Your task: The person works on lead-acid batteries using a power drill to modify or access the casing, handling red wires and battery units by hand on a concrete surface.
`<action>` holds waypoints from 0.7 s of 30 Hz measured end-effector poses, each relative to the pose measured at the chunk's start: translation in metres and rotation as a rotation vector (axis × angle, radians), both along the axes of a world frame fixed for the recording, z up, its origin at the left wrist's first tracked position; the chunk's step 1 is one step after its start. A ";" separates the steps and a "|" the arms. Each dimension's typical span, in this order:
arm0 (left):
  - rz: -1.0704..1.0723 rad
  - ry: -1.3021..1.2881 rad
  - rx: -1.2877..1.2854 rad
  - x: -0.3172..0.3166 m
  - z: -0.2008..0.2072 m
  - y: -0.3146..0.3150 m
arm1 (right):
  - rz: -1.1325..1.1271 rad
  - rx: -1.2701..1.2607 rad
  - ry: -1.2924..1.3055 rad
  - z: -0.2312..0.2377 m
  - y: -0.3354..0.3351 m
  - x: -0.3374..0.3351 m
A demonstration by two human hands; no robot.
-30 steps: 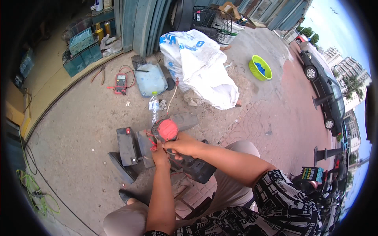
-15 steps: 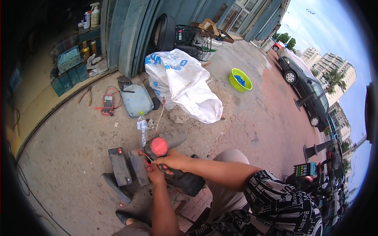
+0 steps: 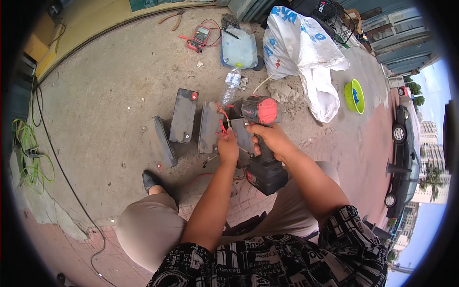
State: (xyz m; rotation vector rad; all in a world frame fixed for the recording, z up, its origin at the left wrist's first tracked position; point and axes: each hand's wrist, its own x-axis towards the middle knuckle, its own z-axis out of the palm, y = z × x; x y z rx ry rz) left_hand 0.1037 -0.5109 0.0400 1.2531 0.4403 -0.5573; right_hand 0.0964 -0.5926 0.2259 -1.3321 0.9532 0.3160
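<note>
- The right hand (image 3: 270,139) wraps its fingers closely around the grip of a black-and-red hard-plastic cordless power tool (image 3: 266,111), which is held above the dark grey blocks, its blunt nose toward the left.
- The left hand (image 3: 228,146) is nearly closed, its fingertips pinched on a thin red wire (image 3: 222,115) over a dusty grey box-shaped battery (image 3: 209,134).
- Just left stands a second dusty battery (image 3: 183,119) with a red-marked corner; beyond it, a dark wedge-shaped block (image 3: 163,140) has a smooth, slanting side.
- A clear ribbed plastic bottle (image 3: 231,87) with a yellow-green cap lies near the tool.
- A lime-green round plastic basin (image 3: 348,99) holds a crumpled blue item (image 3: 355,95).
- A creased white woven sack (image 3: 306,50) slumps beside a pale blue translucent container (image 3: 238,51); the sack's contents are hidden.
- Gritty concrete (image 3: 119,129) spreads left from the blocks to a thin black cable (image 3: 61,177); red patterned paving (image 3: 203,203) borders it near the person's legs.
</note>
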 end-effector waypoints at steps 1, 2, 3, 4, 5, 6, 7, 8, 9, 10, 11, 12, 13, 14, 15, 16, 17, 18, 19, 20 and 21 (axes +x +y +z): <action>0.013 -0.015 0.004 -0.001 -0.002 0.000 | 0.004 0.004 0.005 -0.001 0.001 0.000; 0.025 -0.031 0.006 -0.001 -0.003 0.001 | 0.006 0.006 0.008 -0.002 0.002 0.001; 0.027 -0.026 0.006 -0.002 -0.003 0.002 | 0.008 0.006 0.014 -0.002 0.002 0.000; 0.015 -0.020 -0.008 -0.003 -0.001 0.002 | 0.026 0.000 0.024 -0.002 0.002 -0.001; 0.004 -0.015 -0.023 -0.004 0.000 0.002 | 0.044 -0.006 0.033 -0.003 0.002 -0.002; 0.008 -0.012 -0.023 -0.004 0.000 0.002 | 0.048 -0.006 0.035 -0.003 0.002 -0.002; 0.029 -0.019 -0.035 -0.005 0.001 0.000 | 0.046 -0.004 0.036 -0.003 0.003 -0.002; 0.050 -0.025 -0.047 -0.005 0.001 -0.001 | 0.044 -0.002 0.036 -0.003 0.003 -0.002; 0.054 -0.024 -0.047 -0.005 0.001 0.000 | 0.048 -0.002 0.038 -0.002 0.004 -0.001; 0.016 -0.028 -0.016 -0.004 0.000 0.001 | 0.038 -0.017 0.047 -0.001 0.005 0.000; -0.022 -0.031 0.016 -0.004 -0.001 0.001 | 0.028 -0.032 0.056 0.001 0.006 0.001; -0.015 -0.029 0.016 -0.004 -0.003 0.001 | 0.036 -0.032 0.058 0.003 0.008 0.002; 0.003 -0.036 0.013 -0.004 -0.005 0.001 | 0.038 -0.030 0.054 0.005 0.009 0.003; 0.020 -0.043 0.009 -0.004 -0.007 0.000 | 0.041 -0.027 0.050 0.006 0.010 0.003; 0.024 -0.040 0.011 -0.004 -0.007 -0.001 | 0.044 -0.026 0.052 0.006 0.010 0.002; 0.027 -0.034 -0.009 -0.004 -0.006 -0.001 | 0.058 -0.022 0.038 0.005 0.010 0.001; 0.030 -0.028 -0.029 -0.004 -0.005 -0.002 | 0.071 -0.018 0.024 0.005 0.010 0.001; 0.032 -0.026 -0.028 -0.004 -0.004 -0.002 | 0.073 -0.017 0.026 0.005 0.011 0.001; 0.034 -0.061 -0.017 -0.004 -0.004 -0.002 | 0.080 -0.029 0.036 0.006 0.013 0.001; 0.036 -0.096 -0.007 -0.004 -0.003 -0.001 | 0.087 -0.042 0.046 0.006 0.014 0.002; 0.036 -0.095 -0.007 -0.004 -0.002 -0.001 | 0.087 -0.042 0.047 0.006 0.014 0.001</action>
